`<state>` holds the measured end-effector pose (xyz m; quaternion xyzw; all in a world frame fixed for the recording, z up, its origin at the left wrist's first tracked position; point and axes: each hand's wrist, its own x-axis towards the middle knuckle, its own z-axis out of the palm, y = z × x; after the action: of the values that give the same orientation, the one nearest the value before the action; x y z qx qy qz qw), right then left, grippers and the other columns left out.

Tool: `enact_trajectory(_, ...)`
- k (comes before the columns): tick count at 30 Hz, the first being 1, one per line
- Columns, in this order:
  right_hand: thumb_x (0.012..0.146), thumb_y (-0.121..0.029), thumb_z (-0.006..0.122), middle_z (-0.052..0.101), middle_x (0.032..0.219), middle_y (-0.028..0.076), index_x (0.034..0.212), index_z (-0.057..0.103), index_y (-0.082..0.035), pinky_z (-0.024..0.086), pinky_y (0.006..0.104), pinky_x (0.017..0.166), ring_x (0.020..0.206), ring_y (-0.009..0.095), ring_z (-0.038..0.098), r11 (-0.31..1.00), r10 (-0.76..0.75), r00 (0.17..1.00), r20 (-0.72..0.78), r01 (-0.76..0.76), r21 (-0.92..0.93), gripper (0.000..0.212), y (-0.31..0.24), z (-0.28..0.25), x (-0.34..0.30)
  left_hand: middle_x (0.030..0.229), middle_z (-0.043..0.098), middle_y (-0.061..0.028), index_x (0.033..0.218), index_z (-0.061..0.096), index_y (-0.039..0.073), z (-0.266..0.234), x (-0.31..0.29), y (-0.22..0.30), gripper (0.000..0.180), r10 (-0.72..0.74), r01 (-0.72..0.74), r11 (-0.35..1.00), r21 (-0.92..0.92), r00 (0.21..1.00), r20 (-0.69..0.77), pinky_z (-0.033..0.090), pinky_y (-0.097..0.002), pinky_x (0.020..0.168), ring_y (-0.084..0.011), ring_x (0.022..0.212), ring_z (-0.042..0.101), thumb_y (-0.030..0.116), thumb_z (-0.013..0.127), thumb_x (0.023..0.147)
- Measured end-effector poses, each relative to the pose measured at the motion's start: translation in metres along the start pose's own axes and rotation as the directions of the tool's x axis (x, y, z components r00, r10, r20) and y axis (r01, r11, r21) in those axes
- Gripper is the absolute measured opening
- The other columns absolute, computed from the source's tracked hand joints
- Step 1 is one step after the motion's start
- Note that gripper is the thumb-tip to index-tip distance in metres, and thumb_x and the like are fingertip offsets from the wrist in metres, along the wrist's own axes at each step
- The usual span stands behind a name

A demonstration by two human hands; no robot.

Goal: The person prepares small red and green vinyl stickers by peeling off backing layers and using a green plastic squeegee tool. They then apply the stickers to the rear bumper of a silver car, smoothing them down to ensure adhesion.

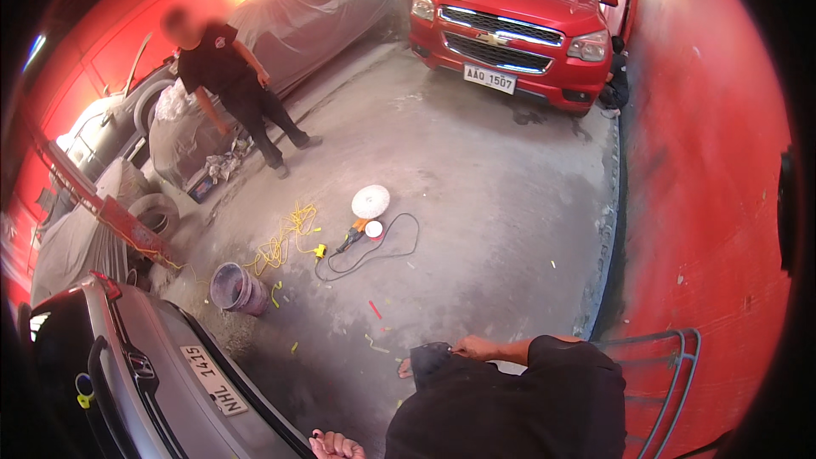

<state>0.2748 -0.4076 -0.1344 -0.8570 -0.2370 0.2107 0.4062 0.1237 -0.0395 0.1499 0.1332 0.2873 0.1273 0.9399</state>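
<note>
My left hand (pixel 337 444) is low at the bottom edge, beside the rear of a grey car (pixel 174 374). Its fingers are curled, and a small dark spot shows by the fingertips, too small to name. My right hand (pixel 473 347) reaches across in front of my dark shirt, over my dark-clothed leg (pixel 432 363). Its fingers look bent together; whatever they hold, if anything, is hidden. Farther ahead on the concrete floor lie an orange and black corded power tool (pixel 352 234), a round whitish pad (pixel 371 201) and a small white round container (pixel 374 229).
A yellow extension cord (pixel 285 238) lies tangled near a dirty bucket (pixel 239 289). Tape scraps (pixel 375 310) litter the floor. A person (pixel 225 68) stands left of a red car (pixel 510 21). Covered vehicles (pixel 314 21) line the left, a red wall (pixel 705 161) the right, with a metal frame (pixel 680 357) near me.
</note>
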Motion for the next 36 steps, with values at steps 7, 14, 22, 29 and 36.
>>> enact_trajectory(7, 0.091, -0.028, 0.060, 0.070, 0.100, 0.024, 0.108, 0.073, -0.003, 0.052, 0.0485, 0.079, 0.091, 0.044, 0.066, 0.982, 0.180, 0.887, 0.424, -0.186, -0.029, 0.033, -0.006, -0.031, 0.019, 0.069, 0.030, 0.0021, 0.104, 0.059, 0.014, -0.015, 0.013, 0.016, 0.021, -0.061, 0.059, 0.997, 0.049, 0.997, 0.053, 0.024, -0.0258, 0.049, -0.0112, 0.057, 0.024, 0.033, 0.050, 0.106)
enact_trajectory(14, 0.082, -0.015, 0.057, 0.070, 0.090, 0.026, 0.088, 0.070, 0.003, 0.053, 0.0511, 0.074, 0.085, 0.045, 0.068, 0.933, 0.124, 0.935, 0.331, 0.004, -0.360, 0.023, -0.022, -0.007, 0.049, 0.068, 0.030, 0.0021, 0.104, 0.059, 0.013, -0.023, 0.012, 0.015, 0.022, -0.002, 0.004, 0.999, -0.049, 1.000, 0.027, 0.024, -0.0259, 0.048, -0.0111, 0.056, 0.024, 0.033, 0.051, 0.105)
enact_trajectory(22, 0.084, -0.019, 0.058, 0.071, 0.090, 0.024, 0.090, 0.071, 0.001, 0.055, 0.0526, 0.074, 0.088, 0.044, 0.069, 0.889, 0.158, 0.857, 0.491, 0.093, -0.448, 0.025, -0.003, 0.011, 0.097, 0.066, 0.031, 0.0043, 0.105, 0.059, 0.009, -0.058, 0.008, 0.005, 0.021, 0.109, -0.095, 0.975, -0.203, 0.992, 0.060, 0.023, -0.0242, 0.043, -0.0082, 0.053, 0.024, 0.028, 0.051, 0.106)
enact_trajectory(29, 0.092, -0.015, 0.062, 0.067, 0.096, 0.021, 0.095, 0.070, -0.001, 0.052, 0.0502, 0.073, 0.089, 0.041, 0.067, 0.858, -0.254, 0.916, 0.310, 0.362, -0.365, 0.016, -0.185, -0.057, 0.127, 0.067, 0.032, 0.0086, 0.108, 0.054, 0.002, -0.007, 0.027, 0.019, 0.015, 0.332, -0.316, 0.939, -0.138, 0.936, 0.114, 0.023, -0.0211, 0.043, -0.0025, 0.053, 0.026, 0.016, 0.053, 0.104)
enact_trajectory(36, 0.083, 0.000, 0.074, 0.062, 0.088, 0.011, 0.103, 0.067, -0.002, 0.050, 0.0341, 0.063, 0.075, 0.026, 0.063, 0.502, -0.865, 0.479, 0.149, 0.823, 0.267, 0.022, -0.440, -0.032, 0.151, 0.066, 0.034, 0.0079, 0.110, 0.063, 0.001, 0.021, 0.004, 0.035, 0.021, 0.341, -0.226, 0.880, -0.418, 0.913, 0.223, 0.025, -0.0208, 0.043, -0.0037, 0.054, 0.029, 0.021, 0.061, 0.102)
